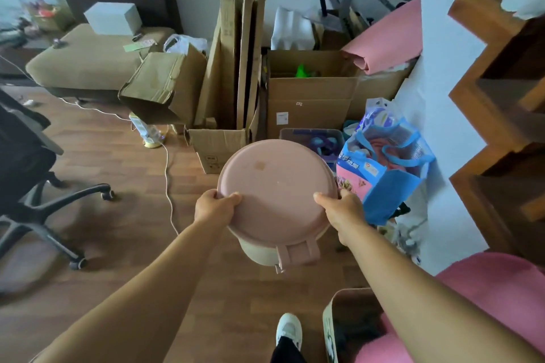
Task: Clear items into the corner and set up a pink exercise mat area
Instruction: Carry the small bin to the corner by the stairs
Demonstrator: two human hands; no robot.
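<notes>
A round bin (275,186) with a pink lid and a cream body is held above the wooden floor in the middle of the view. My left hand (213,206) grips the lid's left rim and my right hand (343,212) grips its right rim. A folded pink exercise mat (386,38) lies on top of the cardboard boxes (309,91) in the corner ahead. More pink mat or cushion (483,298) fills the lower right under my right arm.
A blue shopping bag (386,168) stands right of the bin. Tall flattened cartons (233,47) lean on the wall. A tan sofa (88,62) and a black office chair (29,174) are at left. A white cable (168,180) runs across the floor.
</notes>
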